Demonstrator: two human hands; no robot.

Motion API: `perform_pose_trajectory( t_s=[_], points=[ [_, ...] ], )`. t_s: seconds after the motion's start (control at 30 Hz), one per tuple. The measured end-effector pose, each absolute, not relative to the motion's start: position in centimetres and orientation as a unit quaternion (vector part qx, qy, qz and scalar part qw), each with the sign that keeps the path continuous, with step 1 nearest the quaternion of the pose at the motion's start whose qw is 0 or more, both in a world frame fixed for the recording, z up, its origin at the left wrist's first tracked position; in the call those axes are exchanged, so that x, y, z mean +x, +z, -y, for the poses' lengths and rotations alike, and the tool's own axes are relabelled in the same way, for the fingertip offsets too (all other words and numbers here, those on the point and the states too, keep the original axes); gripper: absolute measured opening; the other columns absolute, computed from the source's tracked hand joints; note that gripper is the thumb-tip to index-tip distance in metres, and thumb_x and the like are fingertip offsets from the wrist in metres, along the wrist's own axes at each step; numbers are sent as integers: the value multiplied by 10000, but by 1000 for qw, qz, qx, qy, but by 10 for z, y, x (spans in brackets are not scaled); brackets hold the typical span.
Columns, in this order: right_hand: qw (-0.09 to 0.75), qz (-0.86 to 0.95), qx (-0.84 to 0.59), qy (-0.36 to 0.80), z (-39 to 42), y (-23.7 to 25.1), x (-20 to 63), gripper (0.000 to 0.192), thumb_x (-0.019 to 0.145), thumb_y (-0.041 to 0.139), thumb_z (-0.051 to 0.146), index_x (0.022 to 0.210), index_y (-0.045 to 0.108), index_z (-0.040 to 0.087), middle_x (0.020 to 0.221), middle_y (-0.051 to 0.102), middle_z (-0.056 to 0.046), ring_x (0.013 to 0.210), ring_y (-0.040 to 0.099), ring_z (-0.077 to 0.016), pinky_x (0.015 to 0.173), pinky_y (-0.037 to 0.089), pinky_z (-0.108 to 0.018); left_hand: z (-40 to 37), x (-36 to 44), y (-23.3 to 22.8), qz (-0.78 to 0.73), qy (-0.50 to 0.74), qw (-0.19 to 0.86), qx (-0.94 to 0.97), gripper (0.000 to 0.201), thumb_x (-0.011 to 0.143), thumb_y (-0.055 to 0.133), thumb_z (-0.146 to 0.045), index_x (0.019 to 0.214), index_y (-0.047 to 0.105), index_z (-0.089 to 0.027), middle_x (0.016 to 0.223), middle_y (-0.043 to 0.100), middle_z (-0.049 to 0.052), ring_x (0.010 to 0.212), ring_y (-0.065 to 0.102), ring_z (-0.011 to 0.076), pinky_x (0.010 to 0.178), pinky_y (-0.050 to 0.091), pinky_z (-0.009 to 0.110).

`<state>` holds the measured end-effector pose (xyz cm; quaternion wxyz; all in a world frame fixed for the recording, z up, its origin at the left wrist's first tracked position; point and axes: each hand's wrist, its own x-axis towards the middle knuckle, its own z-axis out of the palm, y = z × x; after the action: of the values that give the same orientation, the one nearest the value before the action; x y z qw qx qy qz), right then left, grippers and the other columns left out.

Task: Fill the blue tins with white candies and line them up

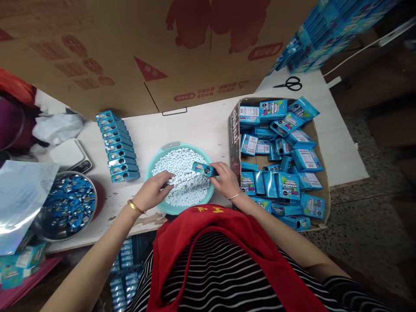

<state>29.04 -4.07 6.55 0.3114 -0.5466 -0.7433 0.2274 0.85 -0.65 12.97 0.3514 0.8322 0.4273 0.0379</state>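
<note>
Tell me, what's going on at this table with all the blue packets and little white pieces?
A person holds a small blue tin in the right hand over a teal plastic basin of small white tablets. The left hand has its fingers in the tablets. A row of matching blue tins lies to the left, a metal bowl of blue lids beyond it, and a cardboard box of blue packets sits on the right.

A pale worktable [201,125] stands on speckled stone floor [367,225] at right; a large brown cardboard sheet [156,47] leans along its far side.
</note>
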Motion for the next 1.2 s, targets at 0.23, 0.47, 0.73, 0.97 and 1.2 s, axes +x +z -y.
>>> perform_pose_trajectory(
  t_s=[0.23, 0.47, 0.73, 0.97, 1.2],
  points=[
    [295, 778, -499, 243, 41, 68, 266, 336, 799, 531, 111, 1130, 552, 163, 1061, 629, -132, 1024, 572, -283, 902, 496, -444, -2, 47, 196, -424, -155, 196, 871, 236, 903, 442, -174, 1116, 537, -140, 1037, 641, 116, 956, 623, 244, 772, 509, 358],
    [321, 765, -480, 287, 44, 64, 260, 353, 820, 537, 130, 1166, 526, 198, 1082, 614, -120, 1054, 568, -269, 904, 501, -442, 4, 86, 243, -395, -224, 105, 885, 267, 881, 401, -50, 1082, 560, -123, 856, 639, 101, 795, 635, 240, 665, 506, 354],
    [385, 738, -464, 302, 39, 67, 256, 332, 842, 591, 220, 1164, 518, 179, 1069, 624, -120, 1039, 577, -242, 914, 500, -403, -15, 42, 213, -369, 3, 176, 913, 379, 876, 524, -450, 1134, 548, -174, 1121, 611, 119, 929, 629, 240, 762, 535, 360],
    [401, 724, -425, 366, 27, 80, 267, 383, 862, 614, 431, 1146, 551, 181, 1067, 633, -98, 1025, 596, -203, 904, 504, -342, -8, 35, 152, -376, 65, 269, 884, 252, 922, 458, -396, 1081, 534, -216, 986, 645, 51, 855, 641, 182, 733, 534, 301],
    [244, 463, -817, 243, -53, 58, 412, 538, 858, 545, 543, 1186, 528, 118, 1090, 636, -173, 1054, 597, -284, 916, 473, -405, 22, -65, 164, -555, 94, 177, 808, 323, 859, 490, -480, 1119, 512, -289, 958, 633, 29, 816, 627, 227, 692, 530, 339]
  ],
)
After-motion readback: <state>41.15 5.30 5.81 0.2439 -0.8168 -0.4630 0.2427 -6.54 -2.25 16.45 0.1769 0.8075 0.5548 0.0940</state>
